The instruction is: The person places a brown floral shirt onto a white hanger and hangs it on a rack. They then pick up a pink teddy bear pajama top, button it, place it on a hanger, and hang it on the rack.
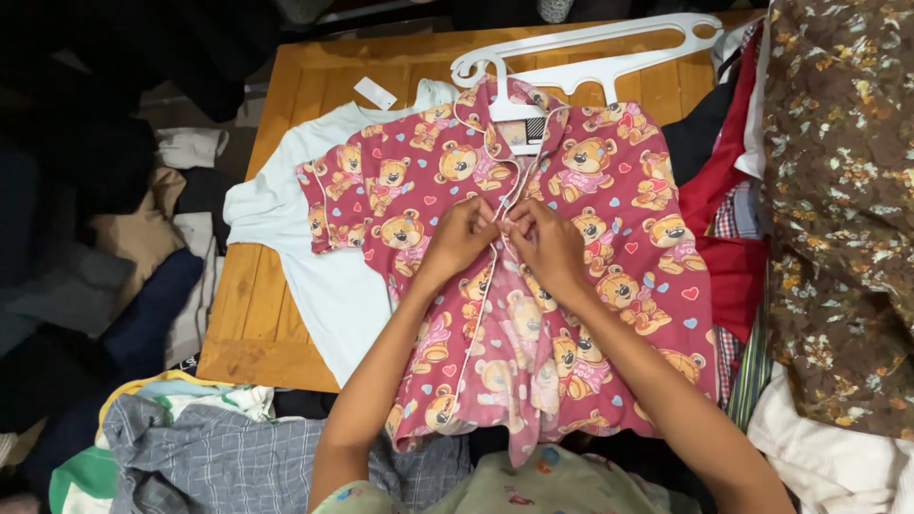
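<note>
Red teddy-bear pyjama shirt [533, 276], spread front-up across wooden table [257, 314], collar on white hanger [590, 48], hem spilling over near table edge. Left hand [460, 238] and right hand [545, 243] meeting at white-piped placket, fingertips pinched shut on its edges. Underneath, pale blue T-shirt [324, 276], white rectangular tag [375, 93] lying beyond its neckline. Small striped black-and-white label [535, 129] inside collar. Bare wood only along left strip; heaped clothes crowding right edge, left floor, near side.
</note>
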